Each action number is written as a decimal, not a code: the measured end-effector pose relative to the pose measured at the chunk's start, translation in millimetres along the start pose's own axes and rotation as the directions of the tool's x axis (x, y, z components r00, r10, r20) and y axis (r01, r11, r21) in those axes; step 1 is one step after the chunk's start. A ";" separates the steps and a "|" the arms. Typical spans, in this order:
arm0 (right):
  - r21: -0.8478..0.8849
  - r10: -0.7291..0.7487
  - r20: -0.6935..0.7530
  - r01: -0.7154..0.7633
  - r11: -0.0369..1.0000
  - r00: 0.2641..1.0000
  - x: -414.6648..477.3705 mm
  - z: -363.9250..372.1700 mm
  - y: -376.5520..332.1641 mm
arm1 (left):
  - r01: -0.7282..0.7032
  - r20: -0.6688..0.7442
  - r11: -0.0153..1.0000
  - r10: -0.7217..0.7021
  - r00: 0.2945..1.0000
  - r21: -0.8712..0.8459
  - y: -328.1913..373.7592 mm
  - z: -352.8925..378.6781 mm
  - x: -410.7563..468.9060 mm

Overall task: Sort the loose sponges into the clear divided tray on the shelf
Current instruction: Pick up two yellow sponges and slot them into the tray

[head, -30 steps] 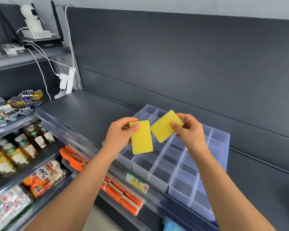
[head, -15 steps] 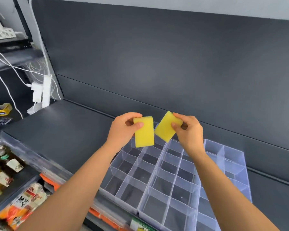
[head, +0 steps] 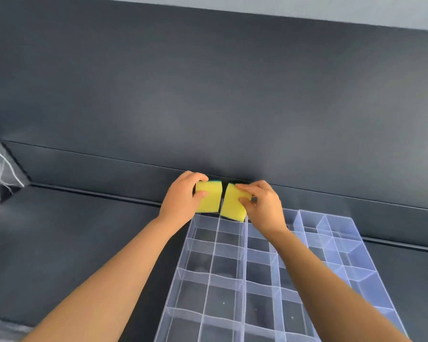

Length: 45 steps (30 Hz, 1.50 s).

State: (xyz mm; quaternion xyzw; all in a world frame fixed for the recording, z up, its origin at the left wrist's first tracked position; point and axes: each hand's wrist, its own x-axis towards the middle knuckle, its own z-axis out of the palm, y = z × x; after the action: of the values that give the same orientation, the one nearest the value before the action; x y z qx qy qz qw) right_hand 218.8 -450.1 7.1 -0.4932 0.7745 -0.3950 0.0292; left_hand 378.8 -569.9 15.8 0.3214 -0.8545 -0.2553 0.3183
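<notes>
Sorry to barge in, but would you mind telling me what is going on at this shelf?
A person is sorting sponges into a clear divided tray on a dark shelf. The left hand grips the left sponge, and the right hand pinches the right sponge, which is slightly tilted. Both yellow sponges are side by side, almost touching, at the tray's far row next to the back panel. Neither is released yet, and the compartments in view look empty.
</notes>
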 end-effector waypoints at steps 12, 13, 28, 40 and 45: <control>-0.229 -0.061 0.022 0.064 0.971 0.998 -6.6 22.4 12.9 | -0.087 0.184 0.996 0.080 0.980 0.034 -21.8 10.1 13.7; -0.254 -0.077 0.019 0.079 0.964 0.997 -7.4 23.1 13.0 | -0.091 0.198 0.994 0.078 0.977 0.053 -24.0 12.5 12.8; -0.453 -0.159 0.089 0.182 0.873 0.983 -4.0 25.7 7.8 | -0.291 0.263 0.884 0.202 0.944 0.366 -26.5 22.6 10.9; -0.494 -0.043 0.062 0.068 0.867 0.997 -24.7 8.7 11.6 | -0.384 0.172 0.837 0.344 0.923 0.389 -10.7 12.9 -2.7; -0.568 0.013 0.055 0.020 0.823 0.998 -49.1 -24.1 31.6 | -0.475 0.193 0.755 0.437 0.879 0.452 20.7 18.1 -7.5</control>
State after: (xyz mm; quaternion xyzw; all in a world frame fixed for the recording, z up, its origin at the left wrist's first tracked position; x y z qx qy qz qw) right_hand 209.9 -391.0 -13.5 -0.4919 0.8549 -0.1326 -0.0977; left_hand 362.3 -546.6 14.1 0.1633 -0.9542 0.0412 0.2472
